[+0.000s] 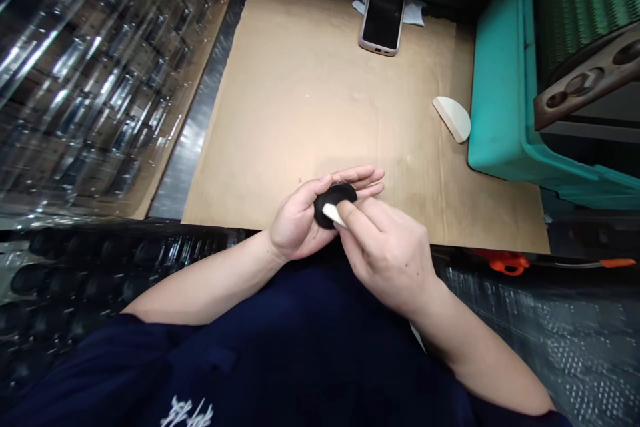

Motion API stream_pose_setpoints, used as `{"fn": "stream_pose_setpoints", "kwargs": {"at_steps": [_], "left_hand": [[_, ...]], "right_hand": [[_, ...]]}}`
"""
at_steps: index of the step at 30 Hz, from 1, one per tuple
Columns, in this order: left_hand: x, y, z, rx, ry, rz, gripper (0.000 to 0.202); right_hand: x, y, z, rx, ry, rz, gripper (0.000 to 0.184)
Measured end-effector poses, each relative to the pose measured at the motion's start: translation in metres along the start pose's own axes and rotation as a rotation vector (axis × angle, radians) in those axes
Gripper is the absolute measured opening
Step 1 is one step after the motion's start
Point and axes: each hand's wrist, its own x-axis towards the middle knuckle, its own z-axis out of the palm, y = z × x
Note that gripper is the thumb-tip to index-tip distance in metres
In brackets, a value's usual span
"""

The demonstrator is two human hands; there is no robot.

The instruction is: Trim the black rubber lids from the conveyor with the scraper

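Though seen only from above, left side: stacks of clear-wrapped goods [85, 73], count lost in glare.
Lower left: rows of black rounded forms [65, 280], partly hidden.
Work surface: one brown cardboard sheet [300, 100], lying flat.
Right side: one teal plastic housing [500, 100], with one dark brown panel [583, 80] showing three round holes.
Clothing: one navy top [250, 360], with white lettering near the lower edge.
Left hand [300, 217]: grip half open, palm up, cradling the black oval piece [336, 203], thumb across it.
Right hand [385, 260]: grip closed, pinching one white pad [332, 215] against that piece.
Held piece's place: in the left palm, over the near edge of the cardboard.
Far edge: one phone [383, 19] in a pale case, face up, on a white cloth [414, 13].
Near the housing: one cream half-round piece [453, 119], flat on the cardboard.
Beyond the near right edge: one orange-handled tool [509, 263].
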Motion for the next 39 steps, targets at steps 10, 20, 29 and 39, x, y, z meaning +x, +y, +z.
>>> {"fn": "stream_pose_setpoints", "kwargs": {"at_steps": [10,20,29,39], "left_hand": [[0.0,-0.002,0.0,0.005,0.012,-0.004,0.05],[0.001,0.008,0.002,-0.06,-0.047,-0.072,0.077],[0.001,0.007,0.003,-0.026,-0.102,-0.077,0.082],[-0.001,0.004,0.003,0.034,-0.069,-0.069,0.064]], "right_hand": [[-0.005,-0.008,-0.002,0.019,-0.072,0.106,0.018],[-0.012,0.02,-0.014,0.285,0.295,0.327,0.021],[-0.02,0.016,-0.012,0.177,0.201,0.226,0.024],[0.0,-0.001,0.003,0.069,0.13,0.077,0.02]]}}
